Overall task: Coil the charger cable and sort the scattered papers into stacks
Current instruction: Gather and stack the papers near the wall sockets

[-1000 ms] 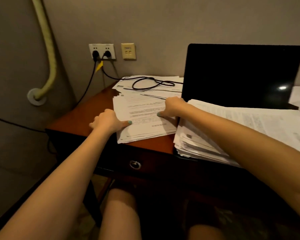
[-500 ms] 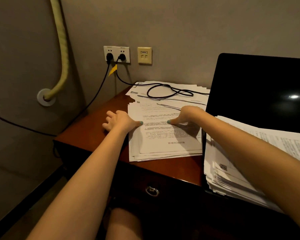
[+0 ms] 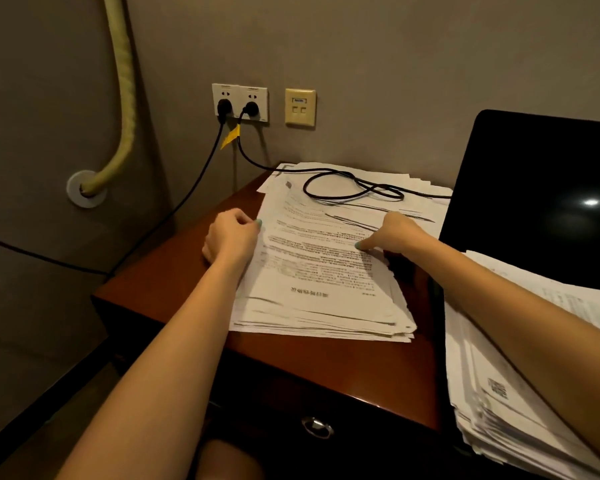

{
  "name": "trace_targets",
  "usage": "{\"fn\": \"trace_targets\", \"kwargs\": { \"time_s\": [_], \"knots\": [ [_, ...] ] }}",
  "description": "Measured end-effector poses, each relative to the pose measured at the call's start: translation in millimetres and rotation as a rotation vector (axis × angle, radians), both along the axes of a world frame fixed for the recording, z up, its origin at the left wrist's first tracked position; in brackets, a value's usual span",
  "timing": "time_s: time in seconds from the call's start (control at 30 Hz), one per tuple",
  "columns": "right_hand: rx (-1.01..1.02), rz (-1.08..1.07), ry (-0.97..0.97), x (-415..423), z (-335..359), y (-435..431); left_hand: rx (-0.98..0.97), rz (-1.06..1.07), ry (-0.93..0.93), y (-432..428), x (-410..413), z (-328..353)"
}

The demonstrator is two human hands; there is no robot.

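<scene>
The desk [image 3: 187, 271] is glossy reddish-brown wood, with a silvery drawer pull [image 3: 316, 427] on its dark near front. The middle paper stack [image 3: 319, 289] is white with rows of black print. The right paper stack [image 3: 497, 389] is white too and carries a black square code pattern. The charger cable [image 3: 388, 194] is black with a yellow tag [image 3: 230, 137]. The left hand [image 3: 229, 237] and right hand [image 3: 395, 233] have teal nails. The laptop screen [image 3: 534, 202] is black. At far left, the hose [image 3: 123, 98] is pale yellow-green.

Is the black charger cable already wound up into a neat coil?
No, the charger cable sprawls in a loose loop across the papers, one end plugged into the wall socket.
</scene>
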State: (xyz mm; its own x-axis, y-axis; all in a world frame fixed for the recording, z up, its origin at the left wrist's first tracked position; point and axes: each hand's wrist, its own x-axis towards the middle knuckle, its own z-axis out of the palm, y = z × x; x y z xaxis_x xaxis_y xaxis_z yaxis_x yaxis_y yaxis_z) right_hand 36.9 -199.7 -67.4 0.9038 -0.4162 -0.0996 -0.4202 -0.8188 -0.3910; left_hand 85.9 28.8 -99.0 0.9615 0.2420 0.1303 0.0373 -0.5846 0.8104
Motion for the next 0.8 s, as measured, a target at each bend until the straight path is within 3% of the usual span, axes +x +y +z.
{"fn": "trace_targets", "kwargs": {
  "time_s": [0.27, 0.37, 0.6, 0.8],
  "knots": [
    [0.023, 0.084, -0.077, 32, -6, 31, -0.275, 0.11, -0.346, 29, 23, 2],
    [0.042, 0.096, -0.105, 40, -8, 38, -0.35, 0.112, -0.272, 30, 23, 3],
    [-0.024, 0.217, -0.22, 47, -27, 40, -0.313, -0.196, 0.171, 41, 23, 13],
    [0.033, 0.167, -0.261, 48, -29, 36, -0.349, -0.236, -0.128, 57, -3, 20]
  ]
}}
